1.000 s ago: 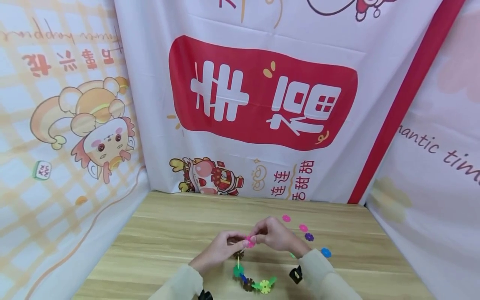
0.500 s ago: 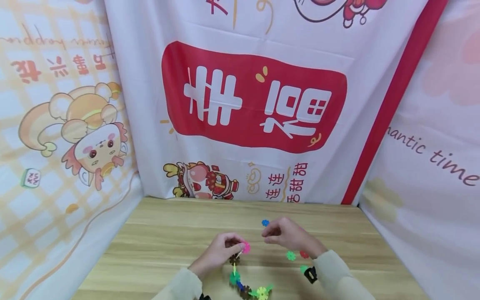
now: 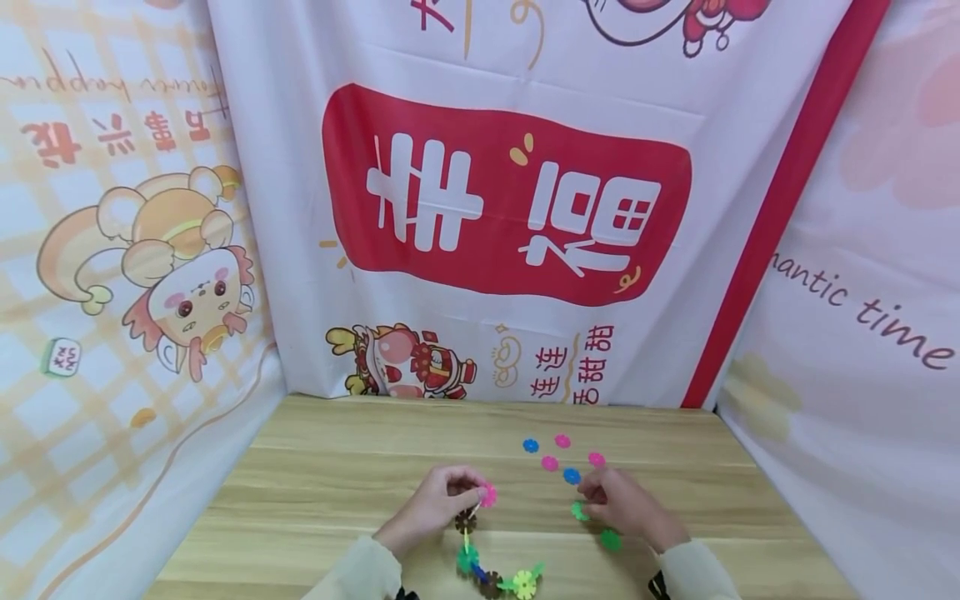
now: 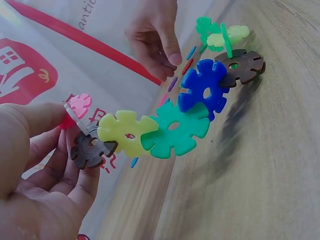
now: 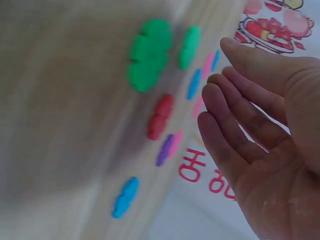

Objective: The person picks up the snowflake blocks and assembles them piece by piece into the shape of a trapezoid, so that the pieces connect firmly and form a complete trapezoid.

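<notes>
My left hand pinches one end of a chain of flower-shaped plastic discs, at a pink disc and a white disc. From there the chain runs through a brown disc, a yellow disc, a teal disc and a blue disc. Its far end has another brown disc and green and yellow-green pieces. My right hand is over the loose discs, fingers loosely bent and holding nothing. Near its fingertips lie a blue disc and a green disc.
Other loose discs lie on the wooden table: pink ones toward the back, a larger green one nearer, and a red disc and purple disc in the right wrist view. Printed cloths surround the table.
My right hand has left the pink disc at the chain's end and moved right, down over the loose discs. The left hand still holds the chain in nearly the same place.
</notes>
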Action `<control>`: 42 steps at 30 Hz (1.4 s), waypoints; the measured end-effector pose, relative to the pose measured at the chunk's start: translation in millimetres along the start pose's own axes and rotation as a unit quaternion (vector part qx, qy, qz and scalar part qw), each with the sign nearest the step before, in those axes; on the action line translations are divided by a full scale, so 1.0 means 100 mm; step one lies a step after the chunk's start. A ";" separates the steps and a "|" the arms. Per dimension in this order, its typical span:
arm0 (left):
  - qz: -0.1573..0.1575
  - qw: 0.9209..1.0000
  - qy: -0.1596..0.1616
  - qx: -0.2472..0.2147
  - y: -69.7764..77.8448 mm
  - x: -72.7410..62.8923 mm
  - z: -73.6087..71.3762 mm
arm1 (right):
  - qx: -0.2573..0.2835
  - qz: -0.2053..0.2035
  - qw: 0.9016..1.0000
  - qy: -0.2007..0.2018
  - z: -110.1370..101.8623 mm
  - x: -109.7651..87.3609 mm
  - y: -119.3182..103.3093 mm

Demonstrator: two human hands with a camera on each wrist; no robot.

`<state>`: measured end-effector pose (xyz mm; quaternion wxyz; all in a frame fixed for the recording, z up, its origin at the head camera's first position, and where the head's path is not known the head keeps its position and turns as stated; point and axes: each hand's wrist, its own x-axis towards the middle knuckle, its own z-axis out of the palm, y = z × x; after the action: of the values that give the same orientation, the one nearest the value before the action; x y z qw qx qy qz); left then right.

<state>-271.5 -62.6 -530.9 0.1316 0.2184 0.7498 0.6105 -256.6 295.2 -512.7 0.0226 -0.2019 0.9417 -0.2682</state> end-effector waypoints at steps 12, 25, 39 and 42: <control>-0.004 1.000 -0.004 -0.003 -0.05 -0.02 -0.02 | 0.002 0.010 0.999 -0.036 0.09 0.13 0.05; 0.005 1.000 0.002 0.006 -0.02 -0.06 -0.02 | 0.079 -0.089 0.993 -0.025 -0.03 0.47 -0.65; 0.009 1.000 0.002 -0.016 -0.04 -0.07 0.01 | 0.113 -0.168 0.979 -0.011 0.14 0.70 -0.88; 0.011 1.000 0.006 -0.018 -0.04 -0.08 -0.01 | 0.099 -0.182 0.978 -0.005 0.15 0.72 -0.91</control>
<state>-265.5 -67.8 -534.9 0.1248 0.2207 0.7372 0.6263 -287.3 188.9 -473.9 -0.0015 -0.3680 0.8578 -0.3588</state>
